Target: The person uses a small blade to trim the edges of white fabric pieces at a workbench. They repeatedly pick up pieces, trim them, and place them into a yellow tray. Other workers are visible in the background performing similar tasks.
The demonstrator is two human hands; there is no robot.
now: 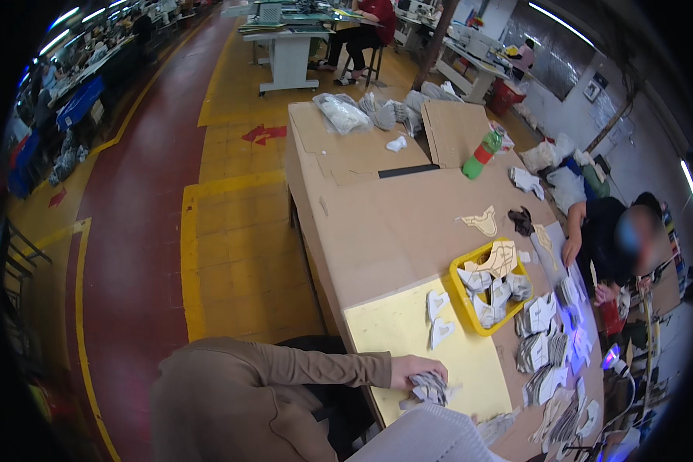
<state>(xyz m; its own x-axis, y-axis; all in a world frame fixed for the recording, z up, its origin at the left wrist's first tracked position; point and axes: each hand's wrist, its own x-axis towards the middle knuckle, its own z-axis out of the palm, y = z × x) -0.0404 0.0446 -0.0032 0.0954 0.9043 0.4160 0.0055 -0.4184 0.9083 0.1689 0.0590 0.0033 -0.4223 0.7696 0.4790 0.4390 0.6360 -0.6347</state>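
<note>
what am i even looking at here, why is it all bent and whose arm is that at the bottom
This is one picture from a wide fisheye camera worn on a person's head, looking down, so straight edges bend near the rim. No machine is involved, only bare hands. The brown-sleeved arm is the wearer's left arm; the left hand rests on a small stack of grey cut pieces on a yellow sheet. The right hand is hidden; only a pale sleeve shows. The long table is covered in cardboard. On it are a yellow bin of cut pieces, two loose pale pieces, fanned stacks and a green bottle. Another person sits at the right side.
</note>
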